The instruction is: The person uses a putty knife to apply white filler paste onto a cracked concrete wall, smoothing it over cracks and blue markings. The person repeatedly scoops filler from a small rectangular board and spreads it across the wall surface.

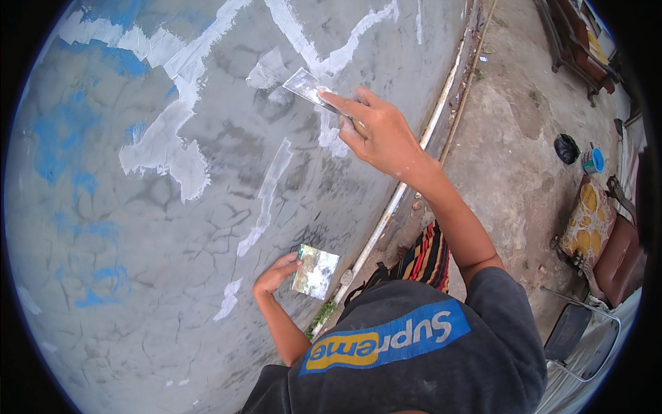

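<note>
My right hand [378, 134] grips a putty knife [302, 85], its index finger stretched along the wide blade. The blade lies at or just over the grey wall [234, 131], beside a white filler streak [293, 31]; whether it touches cannot be told. Lower down, my left hand [277, 272] holds a flat square plate [316, 272] by one edge. That plate has a shiny, blotchy pale face. A narrow filler strip [269, 196] runs down the wall between the two hands, and a small grey-white patch [269, 71] sits left of the blade.
Fine cracks and blue paint patches [69, 134] mark the wall. A pale pipe [393, 200] follows its base. On the concrete ground [507, 159] to the right stand a blue bucket [592, 161], a black bag [567, 148], a cushioned seat [587, 217], a metal-framed chair [569, 331] and a wooden sofa [576, 41].
</note>
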`<action>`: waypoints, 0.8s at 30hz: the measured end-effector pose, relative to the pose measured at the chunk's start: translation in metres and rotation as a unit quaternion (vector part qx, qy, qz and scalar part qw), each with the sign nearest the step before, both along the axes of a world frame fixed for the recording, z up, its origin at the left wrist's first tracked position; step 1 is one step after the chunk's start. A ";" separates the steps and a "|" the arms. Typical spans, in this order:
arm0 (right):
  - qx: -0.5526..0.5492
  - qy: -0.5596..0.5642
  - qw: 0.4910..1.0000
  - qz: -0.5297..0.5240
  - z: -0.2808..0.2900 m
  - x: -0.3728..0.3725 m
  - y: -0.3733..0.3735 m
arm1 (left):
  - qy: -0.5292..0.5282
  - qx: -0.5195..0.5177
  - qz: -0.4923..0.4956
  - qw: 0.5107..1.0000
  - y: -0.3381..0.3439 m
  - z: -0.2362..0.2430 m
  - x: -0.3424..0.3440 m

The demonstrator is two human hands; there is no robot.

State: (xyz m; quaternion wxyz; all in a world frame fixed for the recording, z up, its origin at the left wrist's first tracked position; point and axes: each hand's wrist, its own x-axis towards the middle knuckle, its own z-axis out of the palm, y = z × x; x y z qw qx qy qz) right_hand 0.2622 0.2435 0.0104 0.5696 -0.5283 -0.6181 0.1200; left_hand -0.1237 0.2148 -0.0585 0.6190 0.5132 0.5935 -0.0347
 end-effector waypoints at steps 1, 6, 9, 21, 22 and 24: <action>0.037 0.007 0.999 -0.008 -0.003 -0.001 0.006 | 0.000 0.000 -0.002 1.000 0.000 -0.001 0.000; 0.089 0.049 0.995 -0.019 -0.046 -0.032 0.046 | 0.014 -0.008 -0.027 0.999 0.002 0.005 0.002; 0.048 0.063 0.997 -0.019 -0.061 -0.031 0.036 | 0.005 0.006 -0.016 1.000 0.001 0.003 0.002; 0.017 -0.014 1.000 -0.002 -0.036 -0.017 0.025 | -0.001 0.001 -0.013 1.000 0.003 -0.001 -0.002; 0.001 -0.016 1.000 0.003 -0.036 -0.015 0.019 | 0.000 0.000 -0.013 1.000 0.004 -0.002 -0.004; -0.036 -0.019 0.999 0.010 -0.027 -0.006 0.003 | 0.002 -0.006 -0.017 1.000 0.003 -0.008 -0.008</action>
